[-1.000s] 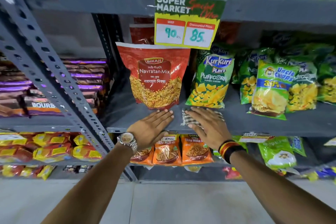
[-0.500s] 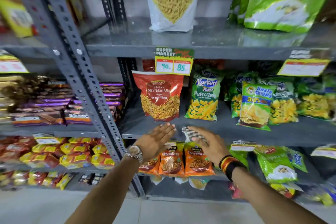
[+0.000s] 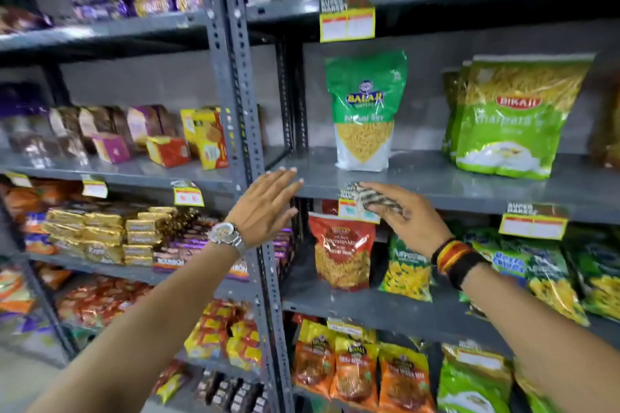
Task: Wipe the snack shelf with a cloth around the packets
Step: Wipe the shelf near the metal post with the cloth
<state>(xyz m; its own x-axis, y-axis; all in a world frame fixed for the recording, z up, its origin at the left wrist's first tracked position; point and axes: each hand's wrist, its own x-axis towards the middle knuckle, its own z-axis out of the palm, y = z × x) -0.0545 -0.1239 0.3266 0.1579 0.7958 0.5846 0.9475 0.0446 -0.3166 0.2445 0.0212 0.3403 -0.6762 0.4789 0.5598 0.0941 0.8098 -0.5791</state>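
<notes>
Both hands have risen from the Navratan packet's shelf to the shelf (image 3: 436, 183) above; right hand (image 3: 407, 216) grips the cloth (image 3: 367, 199) at its edge, left hand (image 3: 268, 206) spread flat, empty.

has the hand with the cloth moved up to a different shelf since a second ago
Yes. The right hand with the striped cloth rose from the red Navratan Mix packet's shelf to the front edge of the shelf above.

Left hand (image 3: 266, 203) flat, spread; right hand (image 3: 407, 216) pinching.
</notes>
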